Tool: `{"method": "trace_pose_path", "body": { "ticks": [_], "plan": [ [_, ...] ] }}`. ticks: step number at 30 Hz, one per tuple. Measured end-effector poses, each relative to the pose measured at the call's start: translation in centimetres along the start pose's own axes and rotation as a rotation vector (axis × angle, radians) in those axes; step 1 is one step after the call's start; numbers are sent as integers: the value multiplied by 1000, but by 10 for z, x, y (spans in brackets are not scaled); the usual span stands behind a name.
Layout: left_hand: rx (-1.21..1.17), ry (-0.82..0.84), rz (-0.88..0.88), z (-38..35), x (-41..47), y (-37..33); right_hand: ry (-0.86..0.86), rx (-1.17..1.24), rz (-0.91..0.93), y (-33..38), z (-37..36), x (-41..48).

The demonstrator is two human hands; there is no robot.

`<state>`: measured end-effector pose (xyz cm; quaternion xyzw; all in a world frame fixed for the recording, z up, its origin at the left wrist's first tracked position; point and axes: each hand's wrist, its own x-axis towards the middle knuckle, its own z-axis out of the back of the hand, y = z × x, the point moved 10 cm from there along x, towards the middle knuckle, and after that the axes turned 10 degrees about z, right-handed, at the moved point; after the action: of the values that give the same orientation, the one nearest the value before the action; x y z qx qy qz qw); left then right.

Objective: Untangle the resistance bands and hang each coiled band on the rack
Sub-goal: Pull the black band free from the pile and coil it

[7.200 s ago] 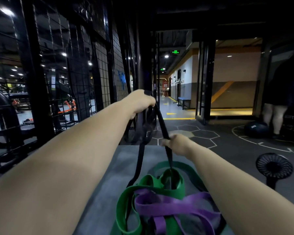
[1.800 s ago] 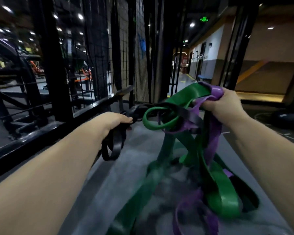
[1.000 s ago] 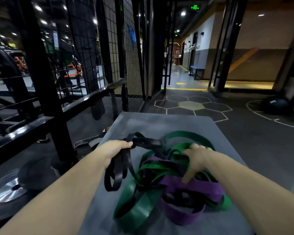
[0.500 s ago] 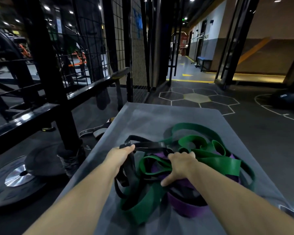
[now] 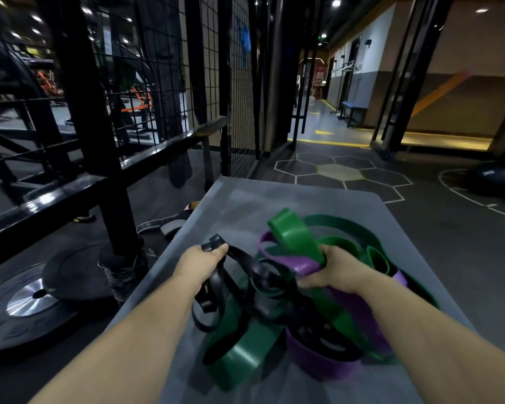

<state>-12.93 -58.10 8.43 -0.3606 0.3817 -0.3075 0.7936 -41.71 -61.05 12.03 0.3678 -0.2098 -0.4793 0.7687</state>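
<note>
A tangle of resistance bands lies on a grey mat (image 5: 289, 199). My left hand (image 5: 199, 265) grips several folds of the black band (image 5: 216, 290), whose loops hang below my fist and run right into the pile. My right hand (image 5: 333, 271) grips a raised bunch of the green band (image 5: 292, 237) and the purple band (image 5: 301, 265) together. More green and purple loops spread under and in front of both forearms. The black metal rack (image 5: 94, 141) stands to the left of the mat.
Weight plates (image 5: 32, 298) lie on the floor at the left beside the rack's post. A wire mesh panel (image 5: 239, 83) rises behind the mat. A dark medicine ball (image 5: 491, 182) sits far right on the hexagon-marked floor. A corridor opens ahead.
My right hand has closed on green and purple folds and lifted them off the pile. My left hand keeps its hold on the black band and has risen slightly.
</note>
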Motion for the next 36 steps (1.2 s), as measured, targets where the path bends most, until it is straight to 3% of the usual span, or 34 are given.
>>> {"method": "trace_pose_path", "body": {
  "ticks": [4,6,9,13,15,18,21,25,27,32,36],
  "plan": [
    [45,-7,-82,11,-7,-22,-334,29,-17,8,64,-9],
    [49,-29,-148,18,-11,-37,-406,-129,-82,13,92,-13],
    [19,-59,-253,26,-23,-61,-258,-497,-247,5,97,-9],
    [-67,-73,-361,35,-38,-83,-188,-585,-475,-34,69,-18],
    [-43,-95,-393,41,-44,-91,-291,-739,-414,-23,66,-14],
    [-55,-108,-412,50,-51,-99,-342,-945,18,28,37,4],
    [-90,-64,-440,54,-62,-111,-195,-585,234,47,-7,19],
    [-140,80,-507,53,-90,-140,-250,323,166,55,-23,23],
    [-111,156,-549,50,-102,-152,-270,609,167,67,-21,23],
    [-68,286,-579,48,-133,-163,-333,1032,277,105,19,6],
    [12,334,-628,46,-170,-167,-420,1124,233,114,50,-19]
  ]
}}
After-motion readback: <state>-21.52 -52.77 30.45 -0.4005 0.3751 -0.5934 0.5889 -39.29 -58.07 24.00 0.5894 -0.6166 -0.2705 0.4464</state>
